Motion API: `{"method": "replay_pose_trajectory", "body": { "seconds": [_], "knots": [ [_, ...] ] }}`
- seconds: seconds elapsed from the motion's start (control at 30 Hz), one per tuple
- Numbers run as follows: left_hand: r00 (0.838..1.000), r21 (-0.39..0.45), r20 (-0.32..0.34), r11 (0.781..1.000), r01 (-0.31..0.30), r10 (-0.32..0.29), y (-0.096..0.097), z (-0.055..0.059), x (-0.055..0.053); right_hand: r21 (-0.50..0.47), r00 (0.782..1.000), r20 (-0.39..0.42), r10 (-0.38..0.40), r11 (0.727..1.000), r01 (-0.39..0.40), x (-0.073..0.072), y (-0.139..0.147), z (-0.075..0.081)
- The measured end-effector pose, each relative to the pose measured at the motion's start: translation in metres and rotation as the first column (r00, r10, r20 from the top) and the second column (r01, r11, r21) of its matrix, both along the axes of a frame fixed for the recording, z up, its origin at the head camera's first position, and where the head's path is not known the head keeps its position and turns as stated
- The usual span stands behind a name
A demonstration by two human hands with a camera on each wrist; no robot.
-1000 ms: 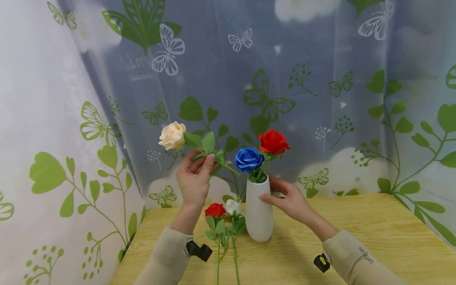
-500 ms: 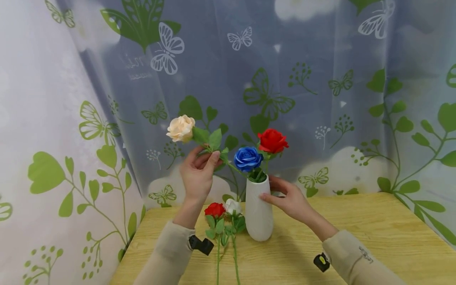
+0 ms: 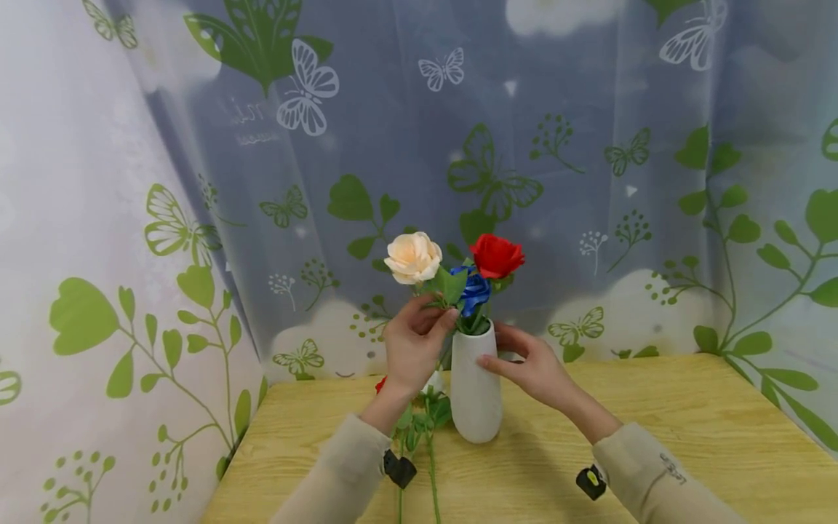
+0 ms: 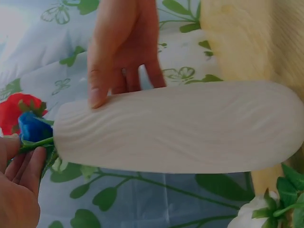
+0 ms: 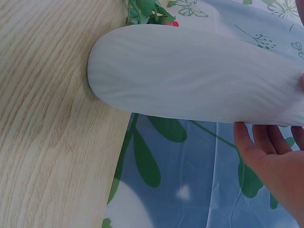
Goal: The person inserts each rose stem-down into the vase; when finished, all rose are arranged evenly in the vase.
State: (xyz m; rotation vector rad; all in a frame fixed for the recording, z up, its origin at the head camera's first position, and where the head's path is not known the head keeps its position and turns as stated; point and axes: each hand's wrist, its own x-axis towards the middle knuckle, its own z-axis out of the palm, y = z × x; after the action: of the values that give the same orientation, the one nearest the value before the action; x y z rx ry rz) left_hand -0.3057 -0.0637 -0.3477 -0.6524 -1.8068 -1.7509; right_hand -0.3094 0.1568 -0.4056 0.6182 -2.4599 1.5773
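Between thumb and fingers, my left hand pinches the stem of a cream rose just below its leaves. The stem slants into the mouth of a tall white vase, which stands upright on the table. My right hand holds the vase near its top, thumb in front and fingers behind. A blue rose and a red rose stand in the vase, the blue one partly covered by the cream rose's leaves. The left wrist view shows my left fingers on the green stem close to the rim.
On the wooden table, left of the vase, lie a white rose and a second red rose, mostly behind my left forearm. A curtain printed with leaves and butterflies hangs behind the table and along its sides.
My left hand has carried the cream rose right and closer to the vase, and the bloom now stands more upright. The blue rose has shifted right. My right hand stays on the vase.
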Motion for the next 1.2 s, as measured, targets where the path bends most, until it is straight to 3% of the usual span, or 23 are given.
{"method": "replay_pose_trajectory", "body": {
  "seconds": [0.2,0.4,0.63,0.97,1.2],
  "knots": [
    [0.999,-0.02,-0.031,0.999,-0.027,0.026,0.004,-0.006,-0.001,-0.011,1.0,-0.005,0.007,1.0,-0.007,-0.001,0.001,0.0],
    [0.999,-0.008,-0.045,1.0,-0.01,0.009,0.007,-0.009,-0.004,-0.008,1.0,-0.004,0.004,1.0,-0.004,-0.001,0.001,0.0],
    [0.996,-0.079,-0.07,0.996,-0.052,0.047,0.007,-0.009,-0.002,-0.007,1.0,-0.003,0.007,1.0,-0.007,0.0,0.0,0.0],
    [0.992,-0.215,0.058,0.972,-0.096,0.111,0.005,-0.015,0.0,-0.003,1.0,-0.013,0.002,1.0,-0.002,0.0,0.0,-0.002],
    [0.991,-0.21,0.114,0.977,-0.041,0.066,0.003,-0.013,-0.002,-0.005,1.0,-0.024,0.016,1.0,-0.016,0.001,0.0,0.0]
  ]
}}
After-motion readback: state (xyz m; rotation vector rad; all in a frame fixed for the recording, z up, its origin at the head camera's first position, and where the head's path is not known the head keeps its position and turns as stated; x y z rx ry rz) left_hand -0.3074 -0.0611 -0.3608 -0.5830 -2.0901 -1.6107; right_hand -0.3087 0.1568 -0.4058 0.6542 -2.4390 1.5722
